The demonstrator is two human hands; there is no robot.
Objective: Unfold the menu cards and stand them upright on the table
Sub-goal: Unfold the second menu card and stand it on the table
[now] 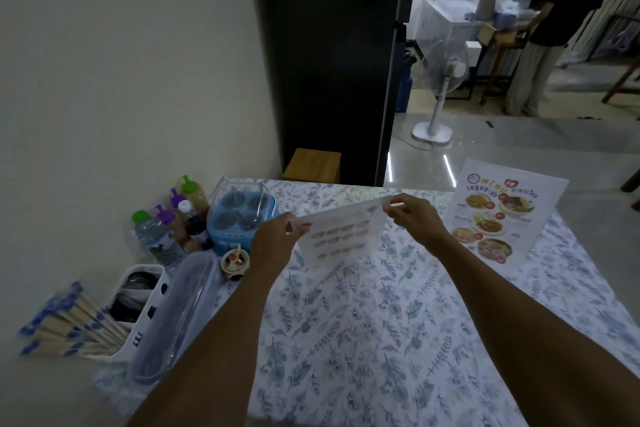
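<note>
- Person at the near edge of a table (pixel 346 340) covered in a blue leaf-print cloth, both arms stretched forward.
- Left hand (pixel 273 246) pinches the left top corner of a menu card (pixel 341 234), fingers closed on the edge, thumb toward the wearer.
- Right hand (pixel 417 218) pinches the right top corner of the same card, fingers closed on it.
- Card hangs between the 2 hands at table centre, held up in the air, top edge tilted up toward 2 o'clock. Print is blurred; rows of small food pictures only. Cannot tell whether its lower edge touches the cloth.
- A second menu card (pixel 498 215) stands upright on the table at 2 o'clock from the held one, well apart, face toward the wearer, showing 5 or so dish photos.
- At 9 to 10 o'clock, by the wall: cluster of sauce bottles (pixel 180 211) with green and purple caps, a water bottle (pixel 156 236), a blue condiment caddy (pixel 239 215).
- At 8 o'clock: white cutlery holder (pixel 138 302), wrapped chopsticks (pixel 65 326), a clear lidded box (pixel 176 312).
- Beyond the table at 1 o'clock: white standing fan (pixel 441 87); another person (pixel 554 28) at a counter farther back.
</note>
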